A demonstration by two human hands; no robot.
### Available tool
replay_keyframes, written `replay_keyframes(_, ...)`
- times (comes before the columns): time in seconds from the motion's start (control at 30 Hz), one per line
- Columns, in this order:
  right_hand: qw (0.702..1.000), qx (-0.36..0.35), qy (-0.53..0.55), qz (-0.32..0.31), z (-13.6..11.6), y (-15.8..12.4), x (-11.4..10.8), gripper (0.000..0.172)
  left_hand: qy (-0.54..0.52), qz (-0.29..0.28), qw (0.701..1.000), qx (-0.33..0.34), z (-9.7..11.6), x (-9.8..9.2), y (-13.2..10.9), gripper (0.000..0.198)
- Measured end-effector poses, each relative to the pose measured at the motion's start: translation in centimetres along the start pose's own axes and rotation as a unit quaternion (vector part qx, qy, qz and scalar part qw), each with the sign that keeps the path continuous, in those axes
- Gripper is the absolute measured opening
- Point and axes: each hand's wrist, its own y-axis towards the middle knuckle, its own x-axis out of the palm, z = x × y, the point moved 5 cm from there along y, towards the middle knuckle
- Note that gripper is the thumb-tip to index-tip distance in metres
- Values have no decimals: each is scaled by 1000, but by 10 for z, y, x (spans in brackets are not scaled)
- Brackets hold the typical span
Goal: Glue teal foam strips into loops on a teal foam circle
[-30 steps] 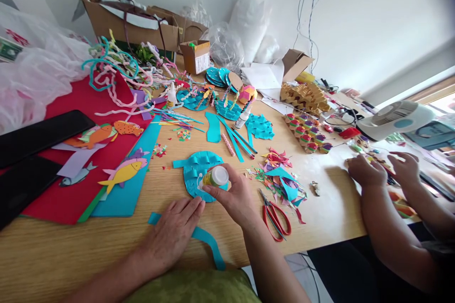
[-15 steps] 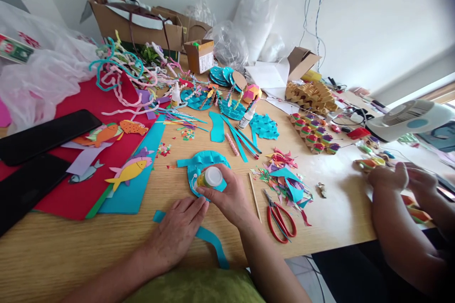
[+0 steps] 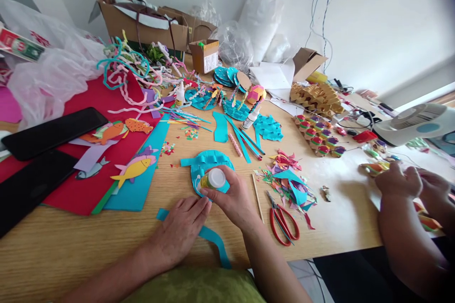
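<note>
My right hand (image 3: 229, 199) is closed round a glue bottle (image 3: 215, 178) with a white base, tipped nozzle-down over a round blue paper piece (image 3: 213, 157). Raised folded strips run along that piece's upper edge. A white line of glue shows at its left side, and the nozzle tip is hard to make out. Flat on the table by the piece's lower edge lies my left hand (image 3: 181, 229), fingers stretched out, across a blue paper strip (image 3: 216, 241). The fingertips of both hands come close together there.
Red-handled scissors (image 3: 283, 222), a thin wooden stick (image 3: 257, 198) and paper scraps (image 3: 289, 182) lie to the right. Paper fish (image 3: 133, 169) and two black phones (image 3: 55, 132) lie left. A co-worker's hands (image 3: 401, 182) work at far right, near a painted egg carton (image 3: 318, 135).
The whole view has shifted slightly, so things sit a little further right. My right hand still holds the glue bottle over the blue piece; my left hand stays flat.
</note>
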Motion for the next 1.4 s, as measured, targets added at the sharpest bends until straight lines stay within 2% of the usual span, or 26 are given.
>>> replay_keyframes(0.73,1000,3,4,-7,-3,4,4,23,-1,16,1000,-11,-2,10,-4,28)
replay_keyframes(1.1,1000,1,0,-9,-1,3,7,23,25,35,999,-4,1,2,0,27)
replay_keyframes(1.27,1000,7,14,-3,-2,1,1,22,23,11,1000,-4,1,1,0,28)
replay_keyframes(1.4,1000,3,0,-9,-3,1,1,21,13,16,1000,-6,1,1,0,27)
